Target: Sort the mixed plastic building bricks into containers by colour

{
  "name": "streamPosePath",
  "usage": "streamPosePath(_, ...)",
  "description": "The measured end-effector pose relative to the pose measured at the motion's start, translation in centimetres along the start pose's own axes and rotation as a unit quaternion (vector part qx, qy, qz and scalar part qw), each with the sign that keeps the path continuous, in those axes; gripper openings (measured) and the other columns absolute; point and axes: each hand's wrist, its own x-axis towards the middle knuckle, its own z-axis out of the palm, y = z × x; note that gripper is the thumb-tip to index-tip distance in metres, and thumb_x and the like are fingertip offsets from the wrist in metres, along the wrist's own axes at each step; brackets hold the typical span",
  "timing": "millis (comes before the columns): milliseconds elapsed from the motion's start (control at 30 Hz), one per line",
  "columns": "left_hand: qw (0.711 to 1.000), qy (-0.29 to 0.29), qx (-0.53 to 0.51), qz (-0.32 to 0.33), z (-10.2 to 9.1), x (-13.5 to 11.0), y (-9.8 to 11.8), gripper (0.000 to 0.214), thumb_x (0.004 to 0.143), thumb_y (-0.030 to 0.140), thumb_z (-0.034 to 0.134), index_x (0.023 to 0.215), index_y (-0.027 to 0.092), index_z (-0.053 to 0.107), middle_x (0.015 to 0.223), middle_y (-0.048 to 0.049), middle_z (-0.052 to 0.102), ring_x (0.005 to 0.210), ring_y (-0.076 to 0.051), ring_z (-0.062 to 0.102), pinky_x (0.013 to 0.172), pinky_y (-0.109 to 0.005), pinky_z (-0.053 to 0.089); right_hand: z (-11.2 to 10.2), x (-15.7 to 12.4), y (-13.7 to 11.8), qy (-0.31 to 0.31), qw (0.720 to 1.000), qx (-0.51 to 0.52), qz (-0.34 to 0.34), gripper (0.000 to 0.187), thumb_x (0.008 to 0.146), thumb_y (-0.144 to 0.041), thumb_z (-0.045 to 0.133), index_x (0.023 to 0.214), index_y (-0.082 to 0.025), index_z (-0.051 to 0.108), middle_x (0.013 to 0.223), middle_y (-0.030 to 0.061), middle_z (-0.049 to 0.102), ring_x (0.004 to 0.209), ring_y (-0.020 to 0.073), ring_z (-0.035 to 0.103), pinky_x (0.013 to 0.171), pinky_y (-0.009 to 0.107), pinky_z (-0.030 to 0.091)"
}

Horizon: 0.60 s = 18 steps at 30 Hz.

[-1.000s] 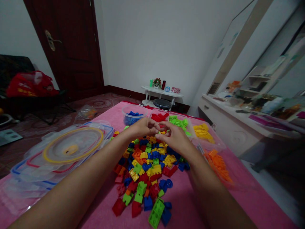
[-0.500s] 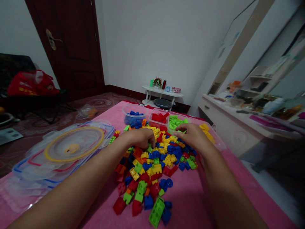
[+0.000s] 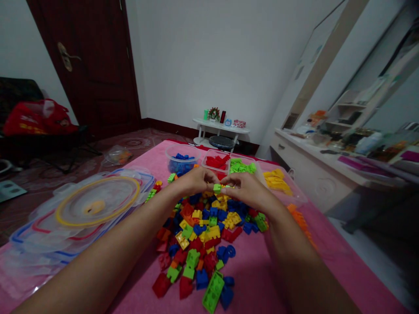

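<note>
Above the heap of mixed toy bricks (image 3: 209,233), both hands meet at a small green toy brick (image 3: 217,189). My left hand (image 3: 198,179) has its fingers closed on the brick from the left. From the other side my right hand (image 3: 247,186) pinches at it, thumb below and fingers curled over the top. Behind the hands stand clear tubs: a round tub of blue bricks (image 3: 181,163), a tub of red bricks (image 3: 218,162), one of green bricks (image 3: 242,165) and one of yellow bricks (image 3: 277,181).
Clear lids with coloured rims (image 3: 98,205) are stacked on the pink cloth (image 3: 258,270) at the left. Orange bricks (image 3: 301,222) lie in a row beyond my right forearm. A cluttered dresser (image 3: 314,165) stands at the right, a low white shelf (image 3: 219,125) by the wall.
My left hand has risen out of the heap with the green brick. My right hand has moved left to meet it. The view has shifted slightly, with the orange bricks now showing.
</note>
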Motion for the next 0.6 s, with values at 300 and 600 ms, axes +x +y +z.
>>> streamPosePath(300,0.985,0.070,-0.129,-0.095,1.3,0.1,0.4,0.012,0.061,0.019,0.067,0.070,0.011,0.064,0.059,0.0013,0.059,0.048,-0.009,0.054,0.047,-0.020,0.047,1.2,0.3,-0.5,0.078,0.997,0.011,-0.025,0.036,0.073,-0.027,0.065,0.109,-0.019,0.068,0.079,0.0017,0.065,0.066,0.0128,0.053,0.058,0.024,0.036)
streamPosePath(600,0.975,-0.002,-0.198,-0.100,0.1,-0.2,-0.2,0.024,0.054,0.016,0.079,0.073,0.010,0.066,0.055,0.0026,0.059,0.047,-0.007,0.053,0.046,-0.016,0.043,0.8,0.6,-0.1,0.123,0.992,0.017,0.005,0.019,0.072,-0.030,0.063,0.084,-0.016,0.071,0.074,0.0032,0.067,0.066,0.0146,0.057,0.058,0.025,0.040)
